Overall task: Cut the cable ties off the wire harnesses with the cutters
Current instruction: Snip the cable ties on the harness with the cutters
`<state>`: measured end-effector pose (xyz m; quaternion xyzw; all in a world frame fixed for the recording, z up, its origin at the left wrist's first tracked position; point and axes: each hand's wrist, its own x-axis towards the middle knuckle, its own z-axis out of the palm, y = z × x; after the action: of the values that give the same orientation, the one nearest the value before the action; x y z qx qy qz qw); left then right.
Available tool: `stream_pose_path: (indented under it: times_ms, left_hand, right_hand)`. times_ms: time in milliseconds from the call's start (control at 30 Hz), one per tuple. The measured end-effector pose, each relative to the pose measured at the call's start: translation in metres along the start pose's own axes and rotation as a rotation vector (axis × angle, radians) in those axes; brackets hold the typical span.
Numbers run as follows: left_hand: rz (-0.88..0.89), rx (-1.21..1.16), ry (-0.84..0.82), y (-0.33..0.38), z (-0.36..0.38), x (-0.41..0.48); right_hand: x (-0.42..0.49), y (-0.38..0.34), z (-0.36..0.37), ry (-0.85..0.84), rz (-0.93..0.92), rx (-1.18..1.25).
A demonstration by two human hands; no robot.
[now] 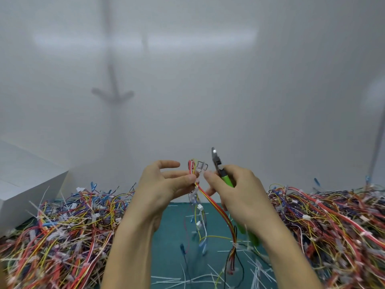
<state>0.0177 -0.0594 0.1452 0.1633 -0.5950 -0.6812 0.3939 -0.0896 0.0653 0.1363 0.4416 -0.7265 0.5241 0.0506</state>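
- Two hands work above the middle of the table [173, 226]: the left hand [164, 184] pinches the top of one wire harness [216, 207] between thumb and fingers, while the right hand [235, 188] is wrapped round the green handles of the cutters [218, 167]
- The cutters' blades point up just beside the harness top and are not on it; whether they stand apart or closed is too small to tell
- The harness hangs from the left hand toward the near edge of the table, and a white cable tie [234, 245] binds it low down, well below both hands
- The main risk is probably nicking a wire: the tie sits tight on the red, yellow and black strands, so a blade pushed in too deep would bite insulation as well
- The right hand's free fingers reach toward the harness while it also carries the tool, so the cutters could slip or turn in that grip
- The dangling end may snag in loose strands below and tug the harness out of the pinch
- Tangled harnesses lie in a left heap [62, 226] and a right heap [333, 215] along the table's side edges, leaving a narrow strip between them
- Cut ties [256, 265] litter the strip toward the near edge, and a white box [27, 184] stands at the far left corner
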Motion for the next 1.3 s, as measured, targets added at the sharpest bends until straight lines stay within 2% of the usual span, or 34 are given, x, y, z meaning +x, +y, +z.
stream_pose_path:
  times_ms: [100, 200, 400, 1300]
  left_hand:
    - [0.036, -0.008, 0.059, -0.0012, -0.0018, 0.0026]
    - [0.067, 0.016, 0.071, -0.0023, -0.0028, 0.0037]
    - [0.127, 0.041, 0.054, -0.0032, -0.0055, 0.0042]
    - [0.208, 0.096, -0.009, 0.0023, -0.0036, -0.0015]
  right_hand:
    - [-0.0024, 0.0020, -0.0068, -0.170, -0.034, -0.320]
    - [-0.0044, 0.0037, -0.0075, -0.212, -0.052, -0.351]
    - [-0.0053, 0.0012, -0.0072, -0.183, -0.084, -0.426]
    - [-0.0025, 0.0009, -0.0056, -0.227, -0.132, -0.333]
